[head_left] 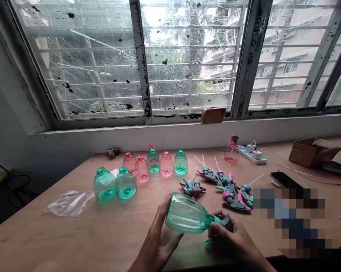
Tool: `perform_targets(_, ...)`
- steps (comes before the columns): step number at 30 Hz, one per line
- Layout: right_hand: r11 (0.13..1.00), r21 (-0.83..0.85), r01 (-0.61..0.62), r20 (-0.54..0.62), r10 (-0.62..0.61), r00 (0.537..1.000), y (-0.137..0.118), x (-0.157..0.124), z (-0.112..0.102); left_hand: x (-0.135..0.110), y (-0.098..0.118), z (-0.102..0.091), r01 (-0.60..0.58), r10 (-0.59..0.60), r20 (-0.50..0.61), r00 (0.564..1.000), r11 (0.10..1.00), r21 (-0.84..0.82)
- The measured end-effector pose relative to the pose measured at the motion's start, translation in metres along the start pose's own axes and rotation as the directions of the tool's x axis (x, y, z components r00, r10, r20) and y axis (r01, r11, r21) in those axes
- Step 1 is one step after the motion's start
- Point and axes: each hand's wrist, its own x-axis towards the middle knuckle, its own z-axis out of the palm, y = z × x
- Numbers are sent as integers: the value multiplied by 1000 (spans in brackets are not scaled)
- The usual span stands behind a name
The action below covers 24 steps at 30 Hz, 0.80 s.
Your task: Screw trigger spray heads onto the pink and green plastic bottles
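A clear green spray bottle (187, 213) lies tilted on its side in the air, its neck pointing right. My left hand (159, 232) is closed around its base end. At the neck, my right hand (233, 235) grips a teal and grey spray head (226, 222), which sits against the bottle's mouth; how far it is screwed on I cannot tell. Just beyond my hands lies a loose pile of spray heads (229, 189) in grey, teal and pink, several with white tubes. One separate spray head (193, 187) rests to their left.
Two green bottles (126, 183) stand at left, with several pink and green bottles (166, 164) behind. A plastic bag (70, 204) lies far left. At right are a pink spray bottle (232, 151), a power strip (251, 155), a phone (287, 183) and a cardboard box (309, 153).
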Motion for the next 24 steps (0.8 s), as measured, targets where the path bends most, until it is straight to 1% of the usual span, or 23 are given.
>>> perform_targets(2, 1000, -3, 0, 2, 0, 1000, 1, 0, 0, -1, -1, 1, 5, -5, -9, 1000, 1000, -24)
perform_targets(6, 999, -36, 12, -15, -13, 1000, 2, 0, -1, -1, 0, 1, 67, -77, -48, 996, 979, -193)
perform_targets(8, 999, -51, 12, -29, -14, 999, 2, 0, -1, 0, 2, -1, 83, -102, -71, 992, 967, -242)
perform_targets(10, 998, -56, 3, -37, -5, 999, 1, 0, -1, 2, 4, -2, 78, -95, -74, 993, 976, -204)
perform_targets(12, 999, -45, -11, -43, 9, 999, 0, 0, 0, 4, 5, -3, 79, -89, -54, 995, 984, -159)
perform_targets(16, 1000, -28, -11, -48, 10, 999, -3, -1, 2, 3, 3, -2, 127, -127, 15, 992, 969, -210)
perform_targets(18, 999, -32, -5, -43, 4, 999, -4, -1, 3, 1, 2, -1, 107, -102, 33, 994, 973, -205)
perform_targets(21, 999, -50, 6, -45, -8, 999, -5, -1, 3, -3, 3, -1, 32, -24, 63, 998, 990, -135)
perform_targets(24, 998, -61, 19, -36, -21, 999, -5, -1, 2, -5, 6, -3, 30, -22, 109, 994, 997, -76)
